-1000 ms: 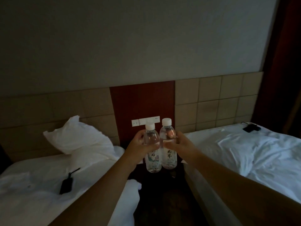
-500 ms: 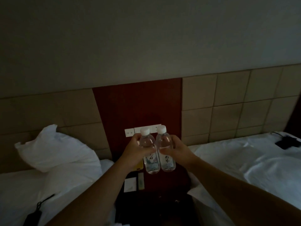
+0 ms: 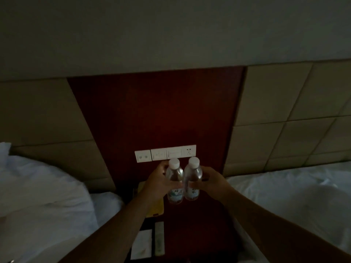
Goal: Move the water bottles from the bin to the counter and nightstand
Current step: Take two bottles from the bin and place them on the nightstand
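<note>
Two clear water bottles with white caps stand upright side by side over the dark nightstand [image 3: 205, 221]. My left hand [image 3: 158, 184] grips the left bottle [image 3: 174, 185] around its middle. My right hand [image 3: 210, 182] grips the right bottle [image 3: 192, 184] the same way. The bottles touch each other. Their bases are close to the nightstand top; in the dim light I cannot tell whether they rest on it. The bin is not in view.
A white switch and socket panel [image 3: 165, 153] sits on the red wood panel behind the bottles. On the nightstand lie a yellow item [image 3: 154, 207], a white card [image 3: 142, 243] and a white remote [image 3: 159, 238]. White beds [image 3: 284, 196] flank both sides, with a pillow [image 3: 28, 179] on the left one.
I have moved closer to the nightstand; the headboard and socket panel look larger. Both hands have carried the bottles forward and lower, still gripping them side by side.
</note>
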The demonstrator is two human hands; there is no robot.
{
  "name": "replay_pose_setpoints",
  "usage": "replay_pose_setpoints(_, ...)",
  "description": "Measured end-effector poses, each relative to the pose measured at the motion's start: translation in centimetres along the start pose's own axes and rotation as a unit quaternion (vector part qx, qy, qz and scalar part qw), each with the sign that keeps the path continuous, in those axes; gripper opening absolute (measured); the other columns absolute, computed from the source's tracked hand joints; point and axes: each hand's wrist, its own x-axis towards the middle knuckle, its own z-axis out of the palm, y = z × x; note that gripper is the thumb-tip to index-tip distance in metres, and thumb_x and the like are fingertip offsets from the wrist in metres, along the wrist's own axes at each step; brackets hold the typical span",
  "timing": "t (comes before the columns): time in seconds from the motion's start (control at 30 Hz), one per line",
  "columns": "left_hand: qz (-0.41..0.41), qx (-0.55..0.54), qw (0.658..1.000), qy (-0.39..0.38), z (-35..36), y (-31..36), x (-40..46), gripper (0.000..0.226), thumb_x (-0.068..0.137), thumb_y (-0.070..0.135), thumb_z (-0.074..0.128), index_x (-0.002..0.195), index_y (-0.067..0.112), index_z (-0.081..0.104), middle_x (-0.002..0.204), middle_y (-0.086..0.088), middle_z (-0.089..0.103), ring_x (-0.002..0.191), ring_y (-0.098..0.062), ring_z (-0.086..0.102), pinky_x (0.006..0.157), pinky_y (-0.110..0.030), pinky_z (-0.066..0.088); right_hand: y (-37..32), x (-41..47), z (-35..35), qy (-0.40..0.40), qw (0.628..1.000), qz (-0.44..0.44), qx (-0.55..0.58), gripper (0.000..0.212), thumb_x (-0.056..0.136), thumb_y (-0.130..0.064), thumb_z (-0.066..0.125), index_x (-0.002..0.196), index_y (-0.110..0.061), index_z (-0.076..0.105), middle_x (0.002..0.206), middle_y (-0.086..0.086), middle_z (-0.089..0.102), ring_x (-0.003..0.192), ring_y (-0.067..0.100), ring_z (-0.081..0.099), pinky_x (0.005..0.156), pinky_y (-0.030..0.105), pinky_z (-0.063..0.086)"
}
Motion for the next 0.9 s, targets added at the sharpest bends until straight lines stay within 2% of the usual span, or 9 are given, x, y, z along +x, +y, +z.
replay_pose_setpoints(0.13, -0.030, 0.039, 0.999, -0.008, 1.9, -5.5, 6.5, 0.071, 0.060, 0.044, 0.092, 0.112, 0.057, 0.045, 0.109, 0.024, 0.061, 0.097, 0.003, 0.061, 0.063, -0.012, 0.047, 5.6, 7.0, 0.7, 0.000, 0.998, 0.065, 0.021, 0.042, 0.076, -0.028, 0.084, 0.102, -0.055, 0.066, 0.104, -0.028, 0.071, 0.097, -0.005, 0.068, 0.071, 0.015, 0.053)
replay_pose_setpoints(0.27, -0.031, 0.102, 0.994, -0.017, 5.3, -12.4, 12.5, 0.063, 0.063, 0.047, 0.088, 0.112, 0.047, 0.047, 0.097, 0.023, 0.062, 0.087, 0.006, 0.061, 0.065, -0.019, 0.052, 12.6, 13.2, 1.7, -0.012, 0.995, 0.093, 0.034, 0.048, 0.074, -0.017, 0.083, 0.094, -0.058, 0.068, 0.103, -0.022, 0.073, 0.095, -0.003, 0.069, 0.073, 0.014, 0.054)
replay_pose_setpoints(0.33, -0.046, 0.114, 0.992, -0.023, 7.0, -16.1, 15.3, 0.057, 0.067, 0.044, 0.087, 0.109, 0.046, 0.049, 0.093, 0.019, 0.067, 0.082, 0.003, 0.064, 0.069, -0.029, 0.060, 17.0, 16.0, 2.5, -0.009, 0.993, 0.109, 0.036, 0.045, 0.072, -0.015, 0.083, 0.094, -0.051, 0.070, 0.101, -0.016, 0.075, 0.094, 0.002, 0.071, 0.079, 0.023, 0.057)
replay_pose_setpoints(0.4, -0.060, 0.096, 0.993, -0.017, 8.6, -19.7, 17.7, 0.052, 0.068, 0.037, 0.087, 0.106, 0.045, 0.053, 0.094, 0.014, 0.072, 0.083, 0.000, 0.069, 0.073, -0.035, 0.062, 21.2, 18.5, 3.3, -0.025, 0.994, 0.106, 0.028, 0.042, 0.072, -0.015, 0.083, 0.099, -0.044, 0.071, 0.100, -0.016, 0.075, 0.093, 0.000, 0.071, 0.076, 0.021, 0.055)
replay_pose_setpoints(0.5, -0.074, 0.085, 0.994, 0.002, 10.5, -23.7, 20.2, 0.052, 0.067, 0.031, 0.087, 0.107, 0.041, 0.054, 0.096, 0.015, 0.070, 0.085, 0.006, 0.065, 0.068, -0.029, 0.057, 26.4, 21.1, 4.5, -0.043, 0.991, 0.120, 0.034, 0.046, 0.070, -0.017, 0.085, 0.103, -0.047, 0.070, 0.103, -0.022, 0.074, 0.095, -0.004, 0.070, 0.079, 0.026, 0.055)
replay_pose_setpoints(0.63, -0.065, 0.091, 0.994, 0.016, 12.1, -26.3, 22.5, 0.058, 0.071, 0.026, 0.088, 0.118, 0.030, 0.054, 0.106, 0.013, 0.067, 0.093, 0.000, 0.065, 0.072, -0.021, 0.051, 30.5, 22.2, 5.5, -0.066, 0.988, 0.135, 0.028, 0.050, 0.072, -0.020, 0.084, 0.092, -0.062, 0.065, 0.103, -0.033, 0.069, 0.095, -0.013, 0.065, 0.076, 0.022, 0.052)
replay_pose_setpoints(0.7, -0.061, 0.082, 0.994, 0.028, 12.4, -26.7, 23.3, 0.060, 0.071, 0.025, 0.088, 0.119, 0.032, 0.051, 0.106, 0.015, 0.066, 0.096, 0.001, 0.065, 0.073, -0.017, 0.049, 31.6, 22.5, 5.8, -0.061, 0.988, 0.138, 0.036, 0.048, 0.072, -0.018, 0.083, 0.098, -0.056, 0.066, 0.103, -0.028, 0.071, 0.096, -0.010, 0.067, 0.077, 0.021, 0.052)
replay_pose_setpoints(0.8, -0.055, 0.090, 0.994, 0.010, 12.3, -26.7, 23.8, 0.058, 0.074, 0.022, 0.088, 0.117, 0.031, 0.051, 0.106, 0.014, 0.066, 0.097, 0.000, 0.064, 0.074, -0.020, 0.051, 33.0, 23.4, 5.9, -0.043, 0.987, 0.144, 0.054, 0.050, 0.073, -0.014, 0.084, 0.101, -0.052, 0.067, 0.106, -0.020, 0.073, 0.099, -0.002, 0.069, 0.081, 0.026, 0.055)
replay_pose_setpoints(0.9, -0.047, 0.123, 0.991, -0.011, 12.1, -26.8, 23.4, 0.064, 0.069, 0.021, 0.091, 0.120, 0.025, 0.052, 0.113, 0.008, 0.066, 0.099, -0.003, 0.063, 0.077, -0.019, 0.047, 33.4, 23.8, 5.7, -0.054, 0.986, 0.152, 0.052, 0.053, 0.071, -0.020, 0.086, 0.115, -0.042, 0.065, 0.116, -0.012, 0.071, 0.107, 0.003, 0.067, 0.090, 0.031, 0.055)
